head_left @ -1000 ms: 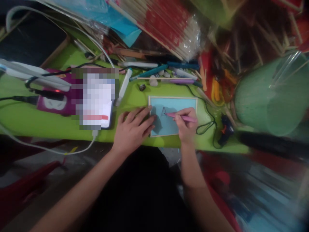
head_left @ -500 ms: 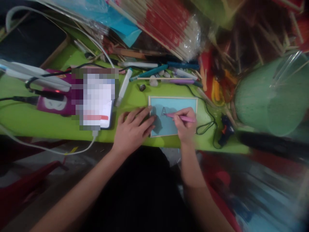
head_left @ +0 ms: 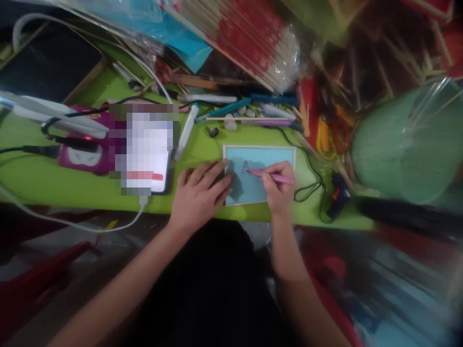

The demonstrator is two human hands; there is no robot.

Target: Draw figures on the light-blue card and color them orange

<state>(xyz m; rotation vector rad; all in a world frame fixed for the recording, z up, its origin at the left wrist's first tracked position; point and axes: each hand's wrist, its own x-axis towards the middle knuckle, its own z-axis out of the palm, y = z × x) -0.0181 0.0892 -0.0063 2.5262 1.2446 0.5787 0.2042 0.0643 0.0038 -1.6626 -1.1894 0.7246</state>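
Note:
A light blue card [head_left: 275, 156] with a pale wooden frame lies on the green table [head_left: 54, 178] near its front edge. The letter A is drawn on the card's upper left. My right hand [head_left: 278, 190] is closed round a pink pen [head_left: 277, 177], whose tip touches the card beside the letter. My left hand [head_left: 198, 195] lies flat with its fingers spread, pressing on the card's left edge.
A phone [head_left: 146, 149] on a white cable lies left of my left hand, over a purple device [head_left: 79, 156]. Pens, sticks and small stones [head_left: 229, 123] crowd the table behind the card. A large green cylinder [head_left: 401, 144] stands right, a black glue gun [head_left: 334, 195] beside it.
The pen tip has barely shifted beside the letter A. My left hand has stayed where it was. The view has dropped very slightly.

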